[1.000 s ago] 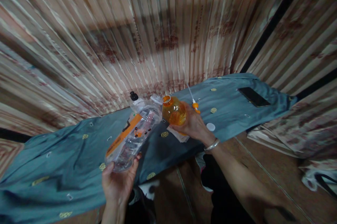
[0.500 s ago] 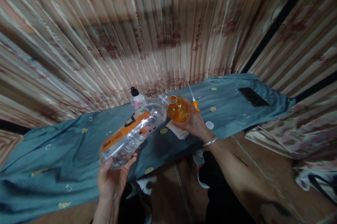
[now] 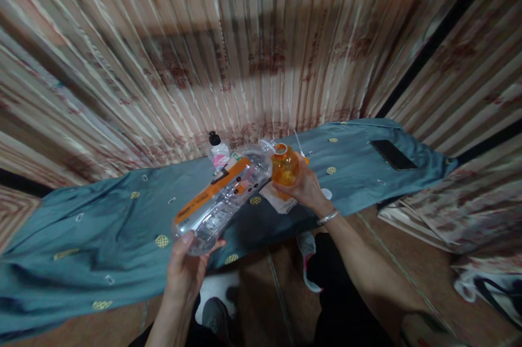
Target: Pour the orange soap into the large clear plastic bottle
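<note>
My left hand is closed round the base of a large clear plastic bottle with an orange label. The bottle is tilted, base towards me, its neck close to the mouth of an amber plastic bottle. Whether the two touch, or liquid flows, I cannot tell. My right hand grips the amber bottle from the right, its open mouth facing up. Behind that hand lies a pump top with a pale tube, partly hidden. Folded whitish paper or cloth lies beneath the amber bottle.
A small bottle with a black cap stands behind the clear bottle. A white disc lies beside my right wrist. Farther right is a dark phone-like slab. Everything rests on a teal cloth-covered surface before a curtain.
Both bottles appear slightly farther right in view, the clear one raised a little at its base. The neck stays by the amber bottle's mouth. Both hands keep their hold.
</note>
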`<state>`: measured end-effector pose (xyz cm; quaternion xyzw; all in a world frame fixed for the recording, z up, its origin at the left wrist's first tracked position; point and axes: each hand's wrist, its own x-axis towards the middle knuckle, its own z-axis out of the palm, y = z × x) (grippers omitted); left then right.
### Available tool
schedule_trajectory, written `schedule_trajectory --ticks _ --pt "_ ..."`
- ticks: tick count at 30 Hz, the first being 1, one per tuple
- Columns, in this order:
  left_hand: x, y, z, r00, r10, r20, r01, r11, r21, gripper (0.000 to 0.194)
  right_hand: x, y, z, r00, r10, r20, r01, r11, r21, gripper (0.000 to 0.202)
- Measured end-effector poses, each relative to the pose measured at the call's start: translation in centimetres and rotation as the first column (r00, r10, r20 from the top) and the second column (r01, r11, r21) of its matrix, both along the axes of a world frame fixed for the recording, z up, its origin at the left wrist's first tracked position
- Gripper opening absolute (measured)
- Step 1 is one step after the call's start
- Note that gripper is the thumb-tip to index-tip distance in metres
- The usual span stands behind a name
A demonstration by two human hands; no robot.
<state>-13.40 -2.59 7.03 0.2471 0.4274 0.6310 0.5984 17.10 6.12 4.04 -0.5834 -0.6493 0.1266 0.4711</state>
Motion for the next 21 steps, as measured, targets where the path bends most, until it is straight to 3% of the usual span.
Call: schedule_trajectory --ticks 7,11,16,21 --pt "-0.3 -1.5 0.0 0.999 -0.014 -0.043 0.014 1.000 0.005 0.042 0.3 -0.1 -0.2 0.999 0.035 -0.004 -0.035 0.999 -0.006 0.100" --pt "-0.3 -2.4 0.6 0.997 -0.016 -0.070 0.016 1.000 0.000 0.067 0.4 -0.2 0.2 0.997 0.081 -0.008 -0.081 0.996 -0.028 0.099" --pt "0.7 -3.3 1.8 0.995 0.071 -0.065 -0.068 0.997 0.047 0.072 0.4 -0.3 0.9 0.990 0.141 -0.023 -0.141 0.989 -0.045 0.095" --pt "1.0 -3.0 2.6 0.998 0.013 -0.066 -0.005 0.993 0.114 0.081 1.1 -0.2 1.1 0.986 0.165 -0.006 -0.165 0.985 -0.057 0.095"
